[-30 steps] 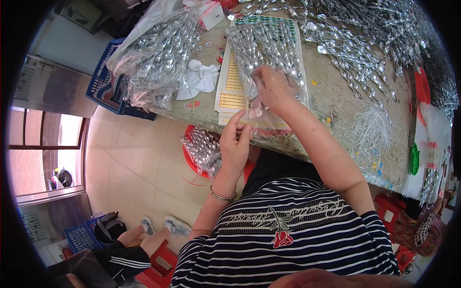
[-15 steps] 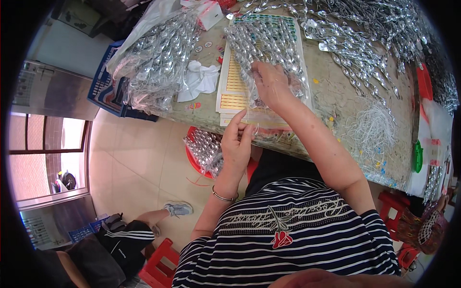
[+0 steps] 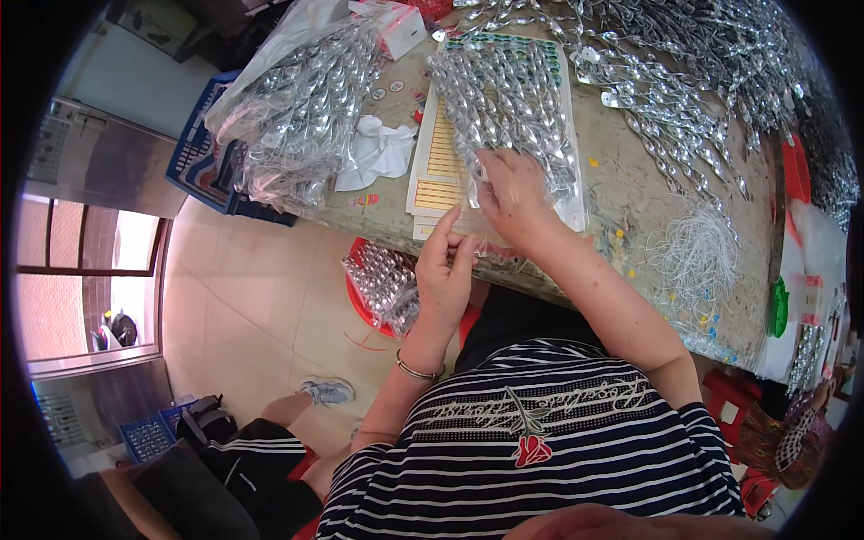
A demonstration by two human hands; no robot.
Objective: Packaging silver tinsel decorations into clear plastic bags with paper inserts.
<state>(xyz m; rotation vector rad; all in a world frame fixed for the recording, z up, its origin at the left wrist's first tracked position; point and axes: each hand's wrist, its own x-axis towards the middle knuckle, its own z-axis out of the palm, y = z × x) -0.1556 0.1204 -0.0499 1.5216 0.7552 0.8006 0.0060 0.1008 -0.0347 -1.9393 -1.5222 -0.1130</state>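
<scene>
In front of me a clear plastic bag (image 3: 565, 202) filled with silver twisted strands (image 3: 504, 99) lies flat on printed sticker sheets (image 3: 432, 193). My right hand (image 3: 517, 193) is over the lower end of the strands, its fingers curled onto the plastic; the fingertips are partly hidden. Just past the table's near edge, my left hand (image 3: 444, 270) pinches the loose mouth of the bag between thumb and fingers.
Filled bags of silver strands (image 3: 301, 112) are piled at the left, beside crumpled white tissue (image 3: 382, 148). Loose strands (image 3: 666, 99) and tangled white thread (image 3: 697, 252) cover the right. A red stool (image 3: 360, 301) holds another bag. Someone sits at lower left (image 3: 256, 459).
My right hand has slid down the bag toward me, from the strands to near their lower end. My left hand keeps its place. The seated person's leg has shifted.
</scene>
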